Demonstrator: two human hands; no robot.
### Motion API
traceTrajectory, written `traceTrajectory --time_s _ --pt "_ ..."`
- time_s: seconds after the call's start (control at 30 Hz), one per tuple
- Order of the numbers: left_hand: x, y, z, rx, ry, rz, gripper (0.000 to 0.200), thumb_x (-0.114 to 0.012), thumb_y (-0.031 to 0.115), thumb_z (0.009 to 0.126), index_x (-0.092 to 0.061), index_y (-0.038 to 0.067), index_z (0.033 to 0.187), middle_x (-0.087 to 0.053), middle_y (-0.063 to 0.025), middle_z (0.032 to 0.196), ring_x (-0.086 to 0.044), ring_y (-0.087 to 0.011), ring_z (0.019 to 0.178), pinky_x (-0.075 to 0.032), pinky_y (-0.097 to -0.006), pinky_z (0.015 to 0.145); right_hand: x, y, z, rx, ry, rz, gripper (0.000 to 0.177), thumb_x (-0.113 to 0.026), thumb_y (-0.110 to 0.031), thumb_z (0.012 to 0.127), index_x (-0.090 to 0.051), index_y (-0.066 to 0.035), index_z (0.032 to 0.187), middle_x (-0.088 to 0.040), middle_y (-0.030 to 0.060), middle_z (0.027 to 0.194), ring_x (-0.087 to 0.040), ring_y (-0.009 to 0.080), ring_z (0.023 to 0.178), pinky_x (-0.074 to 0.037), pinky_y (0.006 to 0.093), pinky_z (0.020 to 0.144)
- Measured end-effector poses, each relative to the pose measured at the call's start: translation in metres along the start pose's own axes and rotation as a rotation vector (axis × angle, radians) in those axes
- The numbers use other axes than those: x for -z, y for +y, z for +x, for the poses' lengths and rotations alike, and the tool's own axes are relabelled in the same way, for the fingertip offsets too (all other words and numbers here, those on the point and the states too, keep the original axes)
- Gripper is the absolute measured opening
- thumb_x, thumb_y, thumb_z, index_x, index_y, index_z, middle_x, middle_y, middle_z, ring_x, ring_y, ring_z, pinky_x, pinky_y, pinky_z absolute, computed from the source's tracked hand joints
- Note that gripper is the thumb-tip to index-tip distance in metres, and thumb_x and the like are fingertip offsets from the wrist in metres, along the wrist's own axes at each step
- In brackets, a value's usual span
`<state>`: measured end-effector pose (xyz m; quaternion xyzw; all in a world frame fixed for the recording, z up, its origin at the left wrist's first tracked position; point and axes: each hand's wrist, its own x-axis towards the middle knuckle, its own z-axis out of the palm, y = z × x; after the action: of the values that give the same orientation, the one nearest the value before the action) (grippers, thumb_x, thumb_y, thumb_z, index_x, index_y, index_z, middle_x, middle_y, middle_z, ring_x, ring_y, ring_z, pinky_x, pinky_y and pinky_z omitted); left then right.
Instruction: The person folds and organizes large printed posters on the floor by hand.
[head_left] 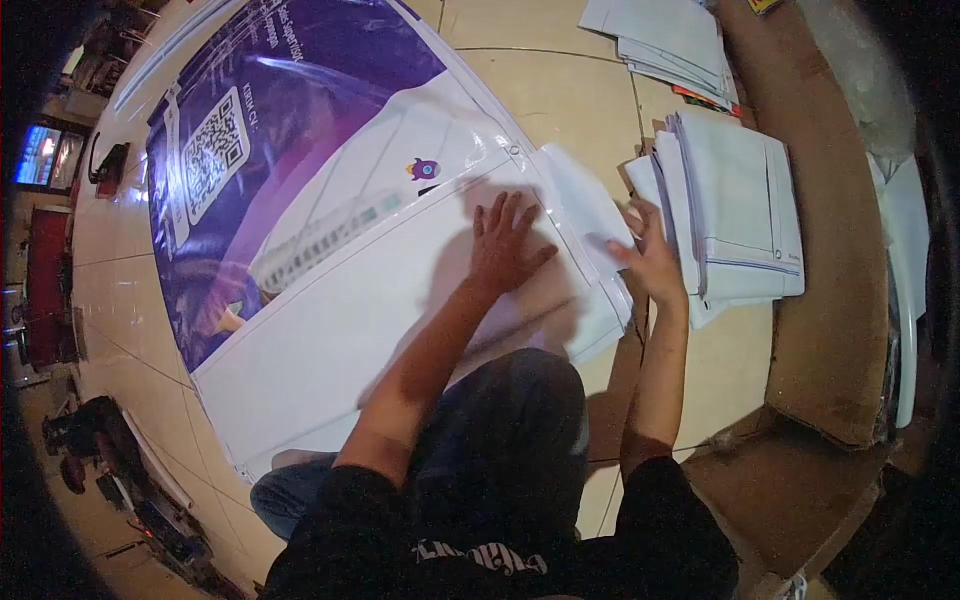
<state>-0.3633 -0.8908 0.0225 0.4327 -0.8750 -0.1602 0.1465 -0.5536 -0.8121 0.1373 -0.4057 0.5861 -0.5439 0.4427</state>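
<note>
A large glossy vinyl banner (pixel 330 370) lies on the floor in front of me, its near part folded over so the white back shows. The purple printed side, with a QR code and a small rocket, is visible beyond the fold. My left hand (pixel 507 248) rests flat on the white part with fingers spread. At the banner's right end, my right hand (pixel 652 258) is beside a raised white flap (pixel 580 195). Its thumb and bent fingers are apart, slightly blurred, and I see nothing held between them.
A stack of folded white sheets (pixel 745 210) lies to the right, with more white sheets (pixel 670 45) behind it. A brown cardboard box (pixel 830 330) borders the right side. Dark items (pixel 130 490) lie at the lower left, on the tiled floor (pixel 540 85).
</note>
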Motion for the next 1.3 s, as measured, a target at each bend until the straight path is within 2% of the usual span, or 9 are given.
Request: traceTrajectory --time_s 0.17,0.27,0.4,0.57,0.77,0.83,1.0,1.07,1.3 --pt "0.002 0.043 0.006 0.162 0.069 -0.07 0.095 -0.058 0.066 0.062 -0.033 0.006 0.131 -0.021 -0.0163 0.141 -0.014 -0.0363 0.131 -0.004 -0.064 0.099 0.033 0.089 0.003 -0.583 0.135 0.315 0.036 -0.063 -0.005 0.076 -0.053 0.001 0.11 -0.061 0.0074 0.091 -0.057 0.013 0.082 -0.047 0.0226 0.069" --pt "0.001 0.049 0.005 0.156 0.068 -0.035 0.099 -0.06 0.066 0.059 -0.03 0.007 0.133 -0.018 -0.0154 0.142 -0.012 -0.0346 0.132 -0.001 -0.0668 0.097 0.041 0.11 0.013 -0.598 0.067 0.24 0.035 -0.063 -0.005 0.076 -0.054 0.002 0.109 -0.061 0.0059 0.091 -0.057 0.0106 0.079 -0.045 0.0209 0.066" --pt "0.01 0.05 0.008 0.193 0.02 -0.02 0.103 -0.064 0.065 0.055 -0.028 0.009 0.134 -0.016 -0.0162 0.143 -0.011 -0.0333 0.133 -0.003 -0.0672 0.096 0.009 0.067 0.006 -0.218 0.237 -0.091 0.029 -0.058 -0.001 0.073 -0.06 -0.002 0.102 -0.062 0.0055 0.089 -0.058 0.0122 0.079 -0.045 0.0227 0.068" --pt "0.012 0.041 0.007 0.24 -0.061 0.004 0.103 -0.071 0.054 0.051 -0.03 0.006 0.133 -0.018 -0.0186 0.141 -0.009 -0.03 0.134 -0.003 -0.0674 0.096 -0.024 0.049 -0.018 0.426 -0.216 -0.809 0.028 -0.063 -0.007 0.068 -0.064 -0.008 0.096 -0.058 0.0115 0.105 -0.053 0.0292 0.099 -0.043 0.0365 0.085" --pt "-0.004 -0.047 0.001 -0.039 -0.092 -0.28 0.07 -0.065 0.027 0.069 -0.035 -0.003 0.126 -0.027 -0.026 0.134 -0.027 -0.0392 0.125 -0.02 -0.0499 0.103 -0.031 0.081 -0.02 0.398 -0.263 -0.872 0.024 -0.063 -0.014 0.073 -0.063 -0.008 0.097 -0.055 0.0118 0.111 -0.05 0.0287 0.106 -0.034 0.0429 0.095" --pt "0.039 -0.035 -0.009 0.169 0.449 -0.337 0.056 -0.056 0.016 0.076 -0.036 -0.002 0.125 -0.03 -0.028 0.131 -0.034 -0.042 0.119 -0.026 -0.0405 0.102 -0.033 0.079 -0.027 0.462 -0.285 -0.945 0.023 -0.061 -0.014 0.074 -0.063 -0.008 0.097 -0.056 0.0117 0.111 -0.051 0.0285 0.106 -0.034 0.0452 0.095" --pt "0.031 -0.017 0.01 -0.147 0.054 0.16 0.066 -0.043 0.045 0.084 -0.027 0.006 0.134 -0.019 -0.0111 0.143 -0.011 -0.0304 0.133 -0.003 -0.0556 0.105 -0.037 0.05 -0.021 0.564 -0.402 -1.096 0.022 -0.055 -0.014 0.076 -0.062 -0.009 0.097 -0.057 0.0121 0.108 -0.052 0.0275 0.105 -0.031 0.0505 0.096" --pt "0.016 -0.025 0.01 -0.091 0.063 0.114 0.068 -0.043 0.046 0.083 -0.027 0.005 0.134 -0.019 -0.0125 0.143 -0.011 -0.0305 0.133 -0.003 -0.0557 0.105 -0.045 0.016 -0.009 0.023 -0.684 -1.354 0.028 -0.05 -0.008 0.079 -0.06 -0.01 0.105 -0.056 0.0075 0.114 -0.05 0.0294 0.11 -0.02 0.0546 0.102" --pt "0.017 -0.023 0.0 0.041 0.102 0.166 0.085 -0.047 0.055 0.074 -0.024 -0.002 0.133 -0.018 -0.0186 0.142 -0.008 -0.032 0.134 0.001 -0.0607 0.102 -0.101 0.088 0.082 0.562 -0.052 -1.283 0.043 -0.046 -0.019 0.084 -0.042 -0.004 0.124 -0.036 0.0165 0.132 -0.031 0.0346 0.123 -0.024 0.05 0.101"
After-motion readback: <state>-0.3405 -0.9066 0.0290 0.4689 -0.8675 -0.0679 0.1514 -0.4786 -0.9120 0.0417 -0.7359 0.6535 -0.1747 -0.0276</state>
